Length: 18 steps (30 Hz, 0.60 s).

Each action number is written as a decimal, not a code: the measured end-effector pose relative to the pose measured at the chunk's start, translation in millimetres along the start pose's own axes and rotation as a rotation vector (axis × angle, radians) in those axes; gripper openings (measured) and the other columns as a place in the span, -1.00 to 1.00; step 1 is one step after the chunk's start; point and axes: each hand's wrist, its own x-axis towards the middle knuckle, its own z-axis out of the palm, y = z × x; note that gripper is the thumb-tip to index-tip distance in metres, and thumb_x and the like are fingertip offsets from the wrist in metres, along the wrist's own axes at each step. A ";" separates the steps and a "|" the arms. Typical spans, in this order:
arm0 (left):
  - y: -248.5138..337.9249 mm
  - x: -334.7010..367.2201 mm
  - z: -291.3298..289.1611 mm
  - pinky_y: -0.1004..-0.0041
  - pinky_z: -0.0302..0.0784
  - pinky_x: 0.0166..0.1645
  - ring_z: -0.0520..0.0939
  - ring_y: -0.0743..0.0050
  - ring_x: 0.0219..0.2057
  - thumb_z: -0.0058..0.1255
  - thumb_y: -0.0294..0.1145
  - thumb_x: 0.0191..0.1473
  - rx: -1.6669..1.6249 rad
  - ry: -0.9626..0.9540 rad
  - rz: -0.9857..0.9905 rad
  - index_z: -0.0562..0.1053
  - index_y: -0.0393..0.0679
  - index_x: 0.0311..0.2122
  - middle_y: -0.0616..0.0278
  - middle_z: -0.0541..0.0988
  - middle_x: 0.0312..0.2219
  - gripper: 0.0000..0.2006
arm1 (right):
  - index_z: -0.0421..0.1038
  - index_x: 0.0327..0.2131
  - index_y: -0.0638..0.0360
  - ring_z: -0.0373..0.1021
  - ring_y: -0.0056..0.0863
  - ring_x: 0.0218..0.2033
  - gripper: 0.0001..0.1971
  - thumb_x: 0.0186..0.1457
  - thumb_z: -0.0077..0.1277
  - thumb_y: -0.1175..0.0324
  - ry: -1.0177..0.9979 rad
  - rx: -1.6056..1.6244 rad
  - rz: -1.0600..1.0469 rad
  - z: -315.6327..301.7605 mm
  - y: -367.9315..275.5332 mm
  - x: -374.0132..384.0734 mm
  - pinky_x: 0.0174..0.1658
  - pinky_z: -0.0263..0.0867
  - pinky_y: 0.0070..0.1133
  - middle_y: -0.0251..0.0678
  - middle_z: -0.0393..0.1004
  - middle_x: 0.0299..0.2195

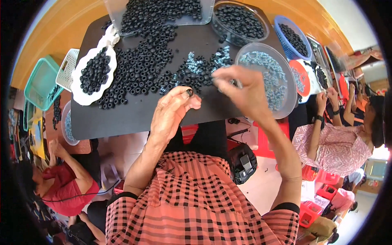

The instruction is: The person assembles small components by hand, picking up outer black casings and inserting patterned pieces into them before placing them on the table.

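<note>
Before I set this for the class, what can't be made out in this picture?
Head view: the grip of the right hand; blur hides whether it holds anything.
Head view: the full outline of the black piece in the left hand; the fingers cover part.
Head view: the far end of the clear bin, cut off by the top edge.
Head view: the exact shape of the pale-blue pieces in the round tub; too small.

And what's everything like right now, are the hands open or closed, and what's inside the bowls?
Left hand: pinched on a black bead
Right hand: raised, blurred; grip unclear
Loose black beads: spread in a heap
White plate: holding black beads
Big clear bowl: uncovered, holding shiny bluish pieces
Blue basket: uncovered, holding black pieces
</note>
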 end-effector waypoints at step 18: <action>-4.2 -3.6 5.6 0.75 0.28 -0.38 0.44 0.78 -0.46 -0.14 -0.45 0.17 0.152 0.146 0.003 0.48 -0.24 -0.26 0.33 0.54 -0.48 -0.84 | 0.53 -0.30 0.16 0.46 -0.43 -0.40 -0.75 -0.13 0.11 0.63 0.019 -0.182 -0.231 54.2 -6.5 -12.9 -0.35 0.39 -0.56 -0.28 0.52 -0.39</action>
